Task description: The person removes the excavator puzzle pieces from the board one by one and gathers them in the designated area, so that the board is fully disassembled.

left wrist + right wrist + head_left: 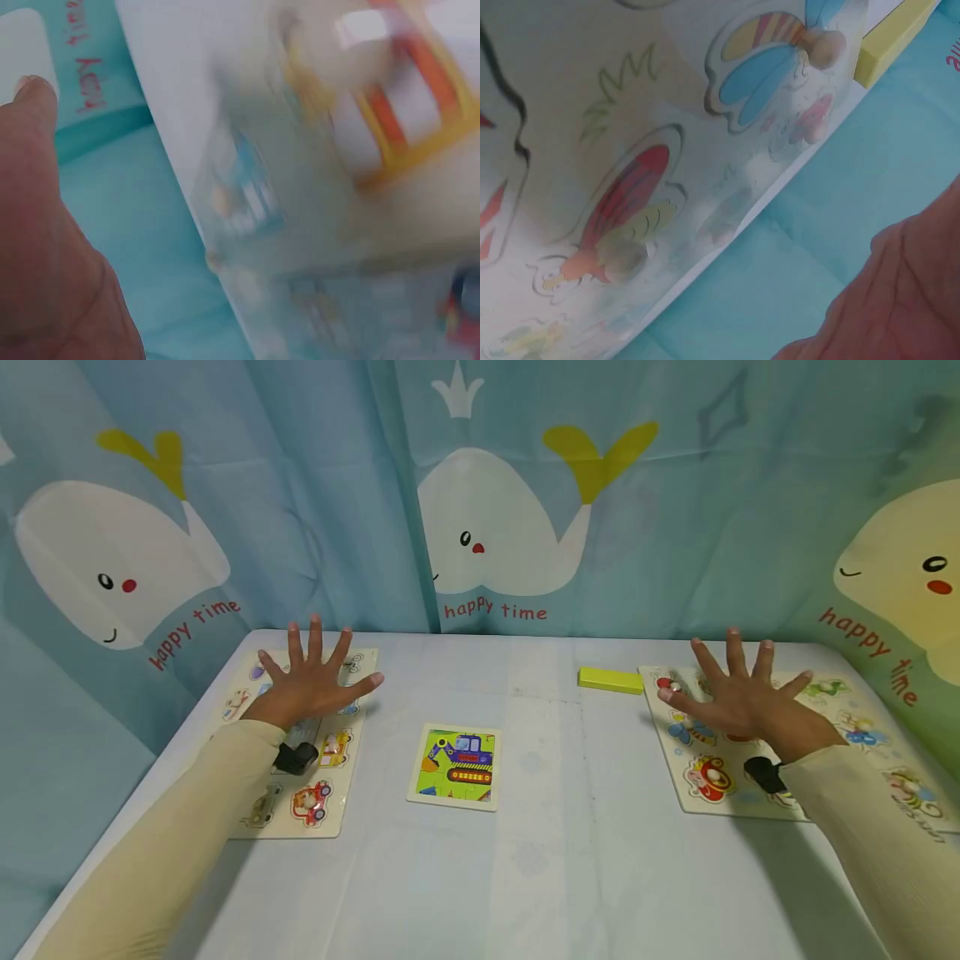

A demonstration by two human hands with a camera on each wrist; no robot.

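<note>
Puzzle boards (pixel 288 789) (pixel 720 752), two, two hands (pixel 303 687) (pixel 742 702) above, one excavator puzzle (pixel 457 766), one yellow block (pixel 611 681)

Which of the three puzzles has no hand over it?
The small middle excavator puzzle: the left hand is above the vehicle board, the right hand above the bug board.

Setting: a curtained-off play space for children (home or studio, cannot tell). Shown by: light-blue curtain (pixel 337 485) with cartoon whales (pixel 495 518) and "happy time" print, beyond the left hand (pixel 307 685) and right hand (pixel 738 702); white table (pixel 525 877) beneath both; vehicle puzzle (pixel 337 779) below the left, bug puzzle (pixel 738 795) below the right, digger puzzle (pixel 457 767) between.
</note>
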